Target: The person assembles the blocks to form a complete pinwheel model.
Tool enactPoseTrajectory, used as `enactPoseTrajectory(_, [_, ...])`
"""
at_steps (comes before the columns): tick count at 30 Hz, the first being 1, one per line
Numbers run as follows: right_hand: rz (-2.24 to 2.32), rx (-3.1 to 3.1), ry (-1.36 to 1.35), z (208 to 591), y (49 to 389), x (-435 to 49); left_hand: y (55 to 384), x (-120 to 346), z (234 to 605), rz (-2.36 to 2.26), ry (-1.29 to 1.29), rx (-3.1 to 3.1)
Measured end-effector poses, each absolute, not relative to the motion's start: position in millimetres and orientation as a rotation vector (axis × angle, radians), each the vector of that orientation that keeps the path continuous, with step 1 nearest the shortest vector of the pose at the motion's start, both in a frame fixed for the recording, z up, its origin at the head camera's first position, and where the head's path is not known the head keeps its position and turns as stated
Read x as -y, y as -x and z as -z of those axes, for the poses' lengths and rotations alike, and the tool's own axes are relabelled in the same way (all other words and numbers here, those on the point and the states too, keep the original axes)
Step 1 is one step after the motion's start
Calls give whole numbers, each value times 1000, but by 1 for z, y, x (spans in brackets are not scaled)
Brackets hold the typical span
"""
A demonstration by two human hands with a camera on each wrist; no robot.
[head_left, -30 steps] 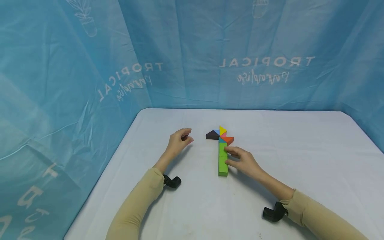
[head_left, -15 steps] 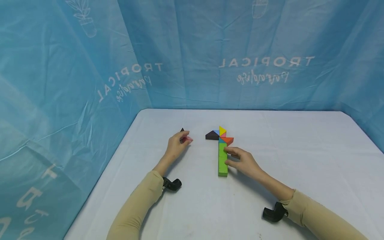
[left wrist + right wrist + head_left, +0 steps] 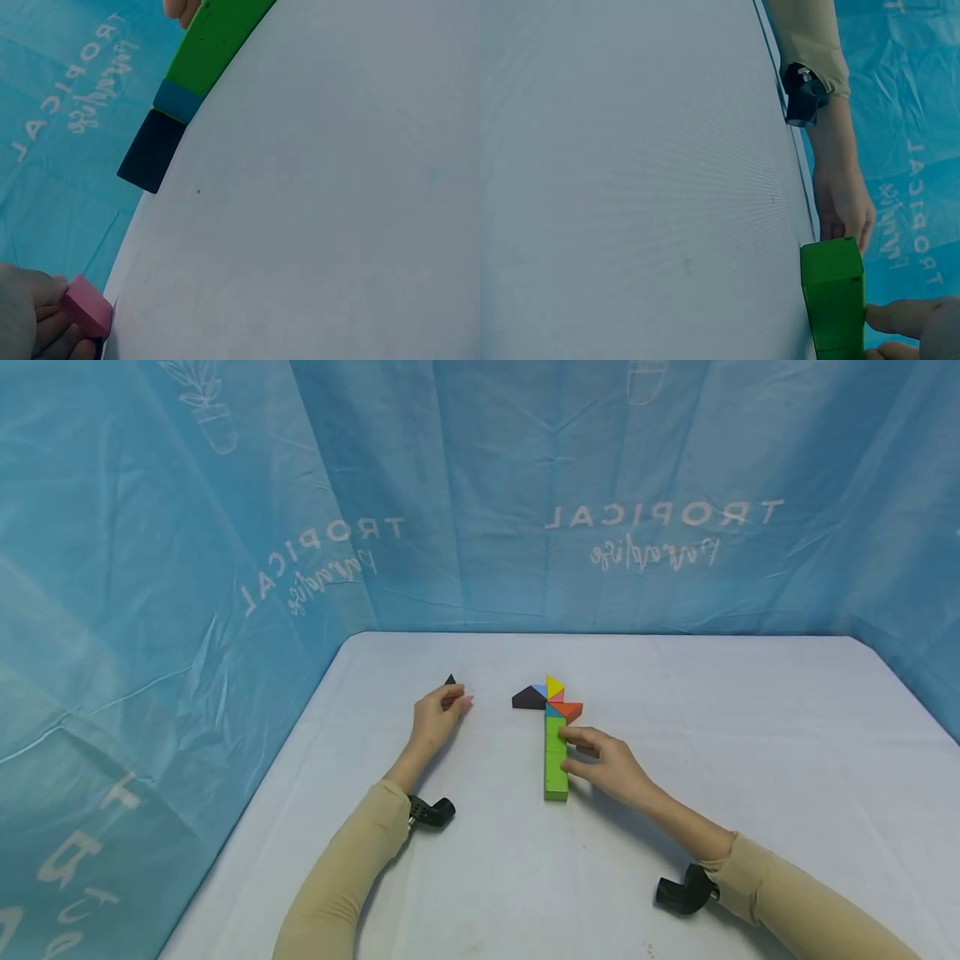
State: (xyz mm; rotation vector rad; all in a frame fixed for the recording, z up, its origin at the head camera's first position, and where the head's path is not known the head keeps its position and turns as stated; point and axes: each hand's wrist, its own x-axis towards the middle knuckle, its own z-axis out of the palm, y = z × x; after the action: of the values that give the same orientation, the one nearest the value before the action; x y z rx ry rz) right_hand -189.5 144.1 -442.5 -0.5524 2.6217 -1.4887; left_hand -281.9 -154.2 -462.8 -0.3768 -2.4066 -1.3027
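My left hand (image 3: pixel 433 718) pinches a pink block (image 3: pixel 87 306) over the left part of the table. A black triangular block (image 3: pixel 450 679) shows its tip beyond those fingers, the rest hidden. My right hand (image 3: pixel 611 766) rests thumb and fingertips against the right side of a column of green blocks (image 3: pixel 556 772). At the column's far end, small triangles meet like a pinwheel: a blue one (image 3: pixel 552 711), an orange one (image 3: pixel 572 711), a yellow one (image 3: pixel 553 687), a pink one (image 3: pixel 557 697), a light blue one (image 3: pixel 539 689) and a larger black one (image 3: pixel 529 698).
A white cloth covers the table (image 3: pixel 720 735). Blue printed curtains (image 3: pixel 480 568) hang behind it and along the left. Black wrist cameras (image 3: pixel 432 812) sit below both hands, under the sleeves.
My left hand has shifted slightly left and away from me, turning so that the pink block and the black tip come into view. My right hand stays at the green column.
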Motion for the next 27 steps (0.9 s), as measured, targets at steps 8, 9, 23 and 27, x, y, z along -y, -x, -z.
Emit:
enactPoseTrajectory(8, [1488,-2618,556,442,190,-144,280,161,463,1312,277,2427])
enactPoseTrajectory(9, [1490,-2617,556,442,190,-144,279,162,464,1316,270,2432])
enactPoseTrajectory(23, [1486,-2622,552,443,190,-144,268,170,466,1410,312,2464])
enactPoseTrajectory(27, [1485,-2620,553,443,190,-144,268,171,466,1391,319,2467])
